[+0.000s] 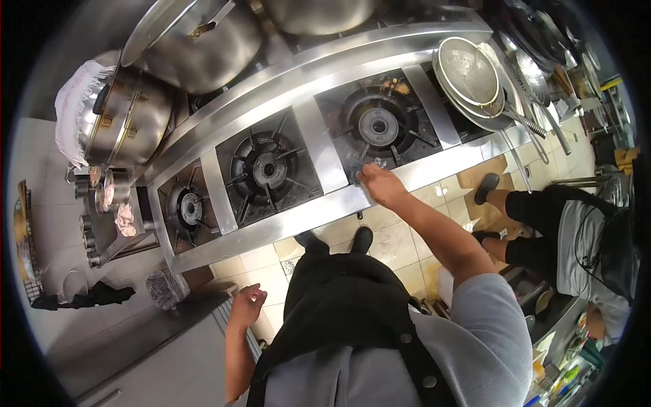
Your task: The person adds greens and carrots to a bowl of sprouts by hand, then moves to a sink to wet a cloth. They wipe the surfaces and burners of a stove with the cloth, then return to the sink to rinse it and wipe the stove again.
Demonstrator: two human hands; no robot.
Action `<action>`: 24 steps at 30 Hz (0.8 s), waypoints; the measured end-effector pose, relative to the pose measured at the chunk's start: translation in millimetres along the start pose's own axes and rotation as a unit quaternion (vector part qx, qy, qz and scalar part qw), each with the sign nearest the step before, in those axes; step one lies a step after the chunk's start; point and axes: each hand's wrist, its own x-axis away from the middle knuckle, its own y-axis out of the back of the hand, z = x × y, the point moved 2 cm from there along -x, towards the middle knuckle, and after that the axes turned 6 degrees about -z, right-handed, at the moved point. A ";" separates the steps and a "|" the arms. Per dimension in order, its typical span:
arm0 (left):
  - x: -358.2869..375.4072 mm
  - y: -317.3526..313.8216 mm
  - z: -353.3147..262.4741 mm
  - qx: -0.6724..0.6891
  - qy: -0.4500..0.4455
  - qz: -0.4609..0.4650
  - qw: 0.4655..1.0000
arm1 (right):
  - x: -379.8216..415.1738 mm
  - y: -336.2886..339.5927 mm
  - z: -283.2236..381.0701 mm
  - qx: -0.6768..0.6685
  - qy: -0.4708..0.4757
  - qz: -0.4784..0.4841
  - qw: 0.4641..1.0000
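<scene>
Closest is the person's black apron [346, 298]. The left hand [249, 303] hangs at the person's side, away from the stove [312, 211]. Its fingers are loose and a little curled, and they seem to hold nothing.

The right hand [382, 186] reaches out to the front edge of the stove. Its fingers are close together and point down. It is hard to tell if they pinch something small or just touch the metal. The step in hand looks like work on this spot, right in front of the right burner [378, 127]. The next move seems to call for a steady hand that stays clear of the iron bars.

The stove runs across in front of the person. Its steel edge is shiny. The middle burner [269, 169] and the left burner [192, 209] have no pots on them. Brown crumbs [396, 86] lie behind the right burner. At the right end sits a round strainer [468, 71].

Farther back stand big steel pots, and one at the left has a white towel [81, 112] over it. The floor has pale tiles [258, 261]. Off to the right, another person in black trousers [525, 224] stands near some flat cardboard [485, 175].
</scene>
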 end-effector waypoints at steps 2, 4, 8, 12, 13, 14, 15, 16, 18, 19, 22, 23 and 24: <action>3.1 -5.5 -3.8 -0.007 0.004 -0.006 1.000 | 2.2 -5.9 -40.8 -0.001 -0.179 -0.036 0.983; 5.8 -3.2 -5.2 -0.022 0.011 -0.015 1.000 | -1.5 31.7 -36.5 0.002 -0.254 -0.210 0.944; 12.4 -3.3 -9.4 -0.035 0.011 -0.012 0.999 | -14.2 19.4 13.0 -0.078 -0.324 -0.294 0.896; 10.4 -7.9 11.2 0.006 0.031 -0.005 0.999 | -51.5 9.0 51.5 -0.057 -0.325 -0.265 0.906; 8.5 -9.1 21.8 0.012 0.024 -0.004 1.000 | -67.5 -0.8 50.0 -0.058 -0.328 -0.266 0.904; 6.6 -6.9 27.8 0.009 0.022 0.001 1.000 | -84.9 -20.4 45.1 -0.011 -0.348 -0.154 0.925; 4.9 -4.9 32.9 -0.014 0.020 0.025 0.999 | -94.4 -36.4 45.3 0.035 -0.363 -0.037 0.930; 2.1 -0.3 37.6 -0.039 0.017 0.049 0.998 | -93.2 -49.6 54.6 0.037 -0.370 -0.038 0.928; -5.9 8.7 41.7 -0.035 0.018 0.036 0.999 | -95.5 -68.6 74.2 0.067 -0.307 0.004 0.949; -9.9 15.1 43.6 -0.021 0.028 0.017 0.999 | -96.1 -70.5 68.1 0.095 -0.315 -0.092 0.940; -12.9 37.6 47.5 -0.016 0.036 0.015 0.999 | -118.0 -47.6 44.7 0.081 -0.352 -0.087 0.928; -21.7 45.2 54.7 -0.037 0.018 0.035 0.999 | -113.9 -53.4 54.7 0.102 -0.326 -0.092 0.935; -38.3 50.7 60.4 -0.054 -0.007 0.052 0.997 | -109.5 -59.2 60.0 0.110 -0.329 -0.097 0.933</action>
